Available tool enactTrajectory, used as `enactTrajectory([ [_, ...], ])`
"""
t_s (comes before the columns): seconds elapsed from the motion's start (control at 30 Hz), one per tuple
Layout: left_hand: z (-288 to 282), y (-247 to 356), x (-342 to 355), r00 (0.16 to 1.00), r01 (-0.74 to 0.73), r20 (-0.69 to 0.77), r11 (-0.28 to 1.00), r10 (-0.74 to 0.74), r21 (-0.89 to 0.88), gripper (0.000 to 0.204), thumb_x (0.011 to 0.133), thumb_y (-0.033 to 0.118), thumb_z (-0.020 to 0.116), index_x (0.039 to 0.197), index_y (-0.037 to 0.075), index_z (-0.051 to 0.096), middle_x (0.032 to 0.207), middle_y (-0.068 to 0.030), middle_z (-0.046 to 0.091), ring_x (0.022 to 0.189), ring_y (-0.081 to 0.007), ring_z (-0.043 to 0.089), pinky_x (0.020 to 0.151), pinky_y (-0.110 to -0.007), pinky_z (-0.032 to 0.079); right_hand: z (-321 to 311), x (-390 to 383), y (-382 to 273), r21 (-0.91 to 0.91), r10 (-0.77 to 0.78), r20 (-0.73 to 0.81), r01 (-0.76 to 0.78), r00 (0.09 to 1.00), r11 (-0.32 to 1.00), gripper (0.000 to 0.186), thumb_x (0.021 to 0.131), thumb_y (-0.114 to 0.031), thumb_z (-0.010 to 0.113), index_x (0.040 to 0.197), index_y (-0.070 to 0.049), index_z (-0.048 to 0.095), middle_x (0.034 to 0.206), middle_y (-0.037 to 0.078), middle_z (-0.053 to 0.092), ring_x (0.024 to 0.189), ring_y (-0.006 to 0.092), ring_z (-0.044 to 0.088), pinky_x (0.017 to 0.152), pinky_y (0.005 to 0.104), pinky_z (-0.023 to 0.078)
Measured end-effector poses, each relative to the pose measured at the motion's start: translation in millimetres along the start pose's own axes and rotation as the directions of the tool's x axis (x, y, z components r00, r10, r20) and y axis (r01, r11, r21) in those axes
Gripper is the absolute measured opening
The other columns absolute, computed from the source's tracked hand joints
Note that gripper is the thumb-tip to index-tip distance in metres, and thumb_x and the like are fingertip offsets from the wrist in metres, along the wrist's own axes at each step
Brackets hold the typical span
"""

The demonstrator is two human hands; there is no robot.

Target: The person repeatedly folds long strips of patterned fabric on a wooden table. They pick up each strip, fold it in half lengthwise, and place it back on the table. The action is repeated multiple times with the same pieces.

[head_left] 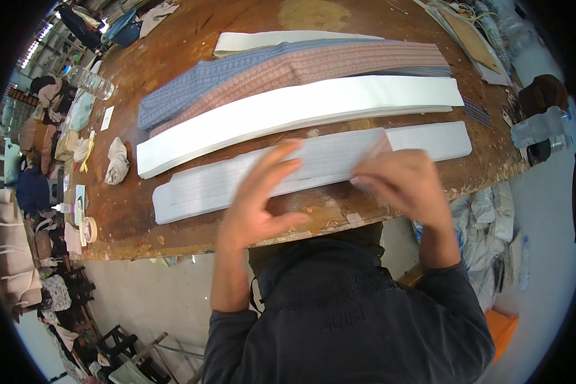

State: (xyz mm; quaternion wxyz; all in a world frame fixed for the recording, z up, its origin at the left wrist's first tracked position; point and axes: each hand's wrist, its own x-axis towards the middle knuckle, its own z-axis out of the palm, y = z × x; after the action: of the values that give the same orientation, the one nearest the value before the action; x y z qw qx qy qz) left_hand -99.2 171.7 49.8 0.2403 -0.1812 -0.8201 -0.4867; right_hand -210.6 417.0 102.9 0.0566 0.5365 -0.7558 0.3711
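Observation:
A stack of long, pale grey-white strips (pixel 205 192) lies across the near part of the table. My left hand (pixel 259 198) hovers over or rests on its middle, fingers and thumb spread, slightly blurred; whether it touches is hard to tell. At the stack's right part, my right hand (pixel 406 182) is closed in a pinch on the end of a thin, pinkish-white strip (pixel 379 146), which is lifted and bent there. Just beyond lies a thicker stack of white strips (pixel 288 112). Behind that are folded patterned fabric strips, one pink (pixel 365 61) and one blue (pixel 192 86).
The worn brown table (pixel 128 211) has a curved-looking near edge in front of me. On its left stand a plastic bottle (pixel 91 83), a crumpled cloth (pixel 117 161) and a tape roll (pixel 91 229). Bottles (pixel 541 128) and boards (pixel 470 41) sit at the right.

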Motion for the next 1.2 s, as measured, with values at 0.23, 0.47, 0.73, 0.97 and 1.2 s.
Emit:
enactTrajectory([
  [0.23, 34.1, -8.9, 1.0, 0.993, 0.088, 0.089, 0.990, -0.079, -0.112, 0.018, 0.078, 0.009, 0.076, 0.094, 0.003, 0.068, 0.089, -0.0122, 0.069, 0.083, -0.0247, 0.066, 0.081, -0.034, 0.052, 17.2, -11.1, -13.9, 0.109, 0.186, 0.066, -0.193, 0.980, 0.975, 0.020, 0.077, -0.006, 0.071, 0.097, -0.004, 0.068, 0.076, 0.009, 0.065, 0.064, 0.0239, 0.064, 0.058, 0.0318, 0.049],
  [0.47, 14.4, 5.2, -0.9, 0.983, 0.145, 0.120, 0.988, -0.137, -0.061, 0.016, 0.073, 0.007, 0.077, 0.084, 0.002, 0.067, 0.071, -0.0065, 0.066, 0.056, -0.0190, 0.060, 0.054, -0.027, 0.045, -5.3, -59.2, 20.5, 0.446, 0.325, -0.133, -0.236, 0.936, 0.863, 0.021, 0.073, 0.006, 0.058, 0.091, 0.001, 0.066, 0.080, 0.010, 0.066, 0.070, 0.0180, 0.062, 0.064, 0.0260, 0.047],
  [0.73, 1.0, 16.6, 15.8, 0.829, 0.256, 0.460, 0.948, -0.316, 0.191, 0.025, 0.074, 0.025, 0.078, 0.085, 0.005, 0.067, 0.075, -0.0074, 0.065, 0.068, -0.0225, 0.063, 0.063, -0.032, 0.048, -21.3, -75.8, 36.6, 0.549, 0.563, -0.470, -0.274, 0.680, 0.790, 0.015, 0.082, 0.007, 0.057, 0.095, 0.003, 0.063, 0.089, 0.006, 0.064, 0.080, 0.0115, 0.059, 0.071, 0.0232, 0.047],
  [0.97, -51.1, 10.3, 4.0, 0.879, -0.146, 0.475, 0.931, -0.032, 0.333, 0.016, 0.080, 0.019, 0.070, 0.083, 0.004, 0.065, 0.078, -0.0086, 0.067, 0.074, -0.0248, 0.065, 0.083, -0.041, 0.047, -53.3, -78.5, 45.1, 0.524, 0.328, -0.637, 0.080, 0.698, 0.848, 0.012, 0.089, -0.007, 0.063, 0.095, 0.001, 0.057, 0.088, 0.010, 0.057, 0.082, 0.0192, 0.056, 0.074, 0.0308, 0.048],
  [1.2, -75.9, 22.7, -31.6, 0.909, 0.322, 0.270, 0.946, -0.318, 0.029, 0.022, 0.075, 0.024, 0.079, 0.081, 0.007, 0.067, 0.064, -0.0078, 0.063, 0.055, -0.0238, 0.060, 0.054, -0.032, 0.046, -47.4, -87.8, 55.1, 0.537, 0.336, -0.686, 0.138, 0.646, 0.832, 0.017, 0.092, -0.015, 0.064, 0.098, -0.001, 0.056, 0.086, 0.010, 0.054, 0.079, 0.0218, 0.054, 0.070, 0.0330, 0.046],
])
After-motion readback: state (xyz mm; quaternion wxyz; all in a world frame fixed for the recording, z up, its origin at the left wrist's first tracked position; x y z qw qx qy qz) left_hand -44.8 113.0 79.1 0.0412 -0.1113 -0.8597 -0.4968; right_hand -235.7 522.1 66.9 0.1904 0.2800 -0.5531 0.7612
